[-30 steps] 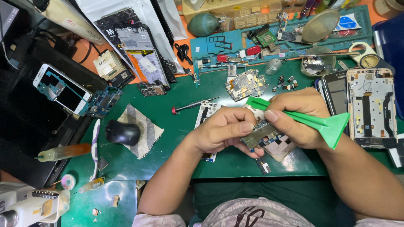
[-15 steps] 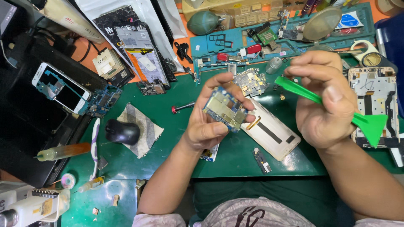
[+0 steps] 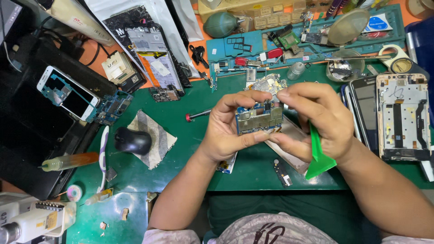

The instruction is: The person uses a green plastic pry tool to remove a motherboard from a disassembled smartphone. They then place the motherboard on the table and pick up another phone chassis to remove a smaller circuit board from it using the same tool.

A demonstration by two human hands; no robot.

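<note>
My left hand (image 3: 226, 129) holds a blue phone circuit board (image 3: 258, 118) upright by its edges, above the green work mat (image 3: 194, 149). My right hand (image 3: 316, 117) pinches the board's top right corner with its fingertips and keeps a green plastic pry tool (image 3: 319, 156) tucked in the palm, its wide end pointing down. Beneath both hands lies an opened phone body (image 3: 294, 140), mostly hidden. A small loose part (image 3: 282, 172) rests on the mat just below it.
A black mouse (image 3: 132, 140) on a cloth sits left of my hands, with a red-tipped screwdriver (image 3: 199, 115) near it. A white phone (image 3: 68, 92) lies far left. Stripped phone frames (image 3: 400, 117) lie right. Tools, boards and a blue tray (image 3: 289, 43) crowd the back.
Both hands have come together on the circuit board, which is now turned upright. My right hand moved left and lowered, and the pry tool swung from pointing sideways to pointing down.
</note>
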